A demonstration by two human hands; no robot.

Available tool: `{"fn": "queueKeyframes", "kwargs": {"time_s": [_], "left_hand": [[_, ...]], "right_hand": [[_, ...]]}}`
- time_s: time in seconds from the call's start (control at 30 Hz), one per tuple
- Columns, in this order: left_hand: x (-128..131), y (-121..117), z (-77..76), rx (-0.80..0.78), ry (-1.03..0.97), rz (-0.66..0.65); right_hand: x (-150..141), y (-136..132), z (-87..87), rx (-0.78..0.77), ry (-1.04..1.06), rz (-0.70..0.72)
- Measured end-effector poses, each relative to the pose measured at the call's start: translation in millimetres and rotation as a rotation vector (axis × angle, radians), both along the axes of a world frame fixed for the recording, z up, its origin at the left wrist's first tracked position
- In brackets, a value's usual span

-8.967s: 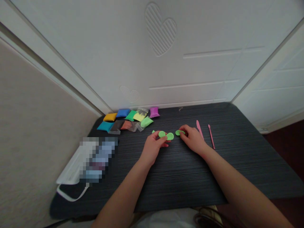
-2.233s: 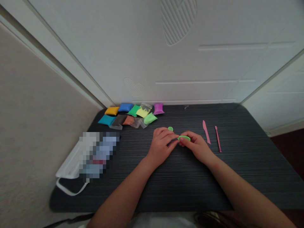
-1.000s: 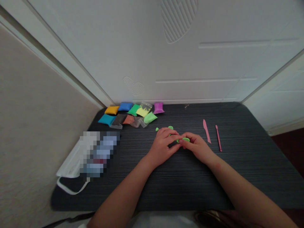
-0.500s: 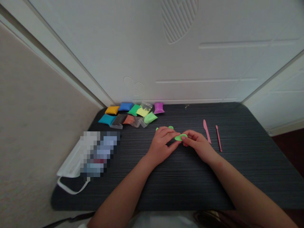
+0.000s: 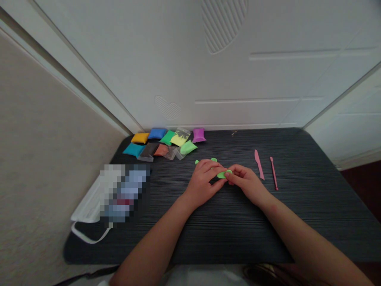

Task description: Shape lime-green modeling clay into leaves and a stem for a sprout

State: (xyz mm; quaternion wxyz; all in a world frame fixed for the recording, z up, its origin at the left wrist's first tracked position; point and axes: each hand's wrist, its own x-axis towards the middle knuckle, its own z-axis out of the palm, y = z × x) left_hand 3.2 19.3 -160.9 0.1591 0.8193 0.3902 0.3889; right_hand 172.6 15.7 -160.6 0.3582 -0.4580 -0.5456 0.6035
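Note:
A flattened piece of light green modelling clay (image 5: pixel 222 174) is between my two hands, above the middle of the dark table. My left hand (image 5: pixel 203 178) pinches its left end between thumb and fingers. The thumb of my right hand (image 5: pixel 244 178) presses on its right end, with the fingers curled behind. Just beyond my left hand lie a small light green clay lump (image 5: pixel 197 162) and a rounder green clay piece (image 5: pixel 214 159), partly hidden by the fingers. To the right of my right hand lie a pink plastic knife (image 5: pixel 259 165) and a thin pink modelling stick (image 5: pixel 274 173).
Several coloured clay packets (image 5: pixel 134 149) lie at the back left, a purple one (image 5: pixel 199 135) among them. A white face mask (image 5: pixel 89 202) and a blurred-out flat object (image 5: pixel 131 192) lie at the left edge. A white panel (image 5: pixel 178 79) rises behind the dark table (image 5: pixel 312 206).
My right hand and the green clay between my hands have shifted slightly left. The left hand stays almost in place.

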Motion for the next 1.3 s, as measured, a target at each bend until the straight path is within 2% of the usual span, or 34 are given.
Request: {"fn": "queueKeyframes", "kwargs": {"time_s": [0.27,0.47,1.13,1.3], "left_hand": [[0.3,-1.1,0.0,-0.004,0.022,-0.009],[-0.2,-1.1,0.8,0.026,-0.033,0.013],[2.5,-0.6,-2.0,0.029,-0.029,0.019],[3.4,-0.8,-1.1,0.021,-0.039,-0.003]], "right_hand": [[-1.6,-1.1,2.5,0.005,-0.036,0.016],[4.6,3.8,3.0,-0.009,-0.013,0.048],[1.0,0.7,-2.1,0.108,-0.122,-0.007],[0.0,0.6,-2.4,0.082,-0.058,-0.001]]}}
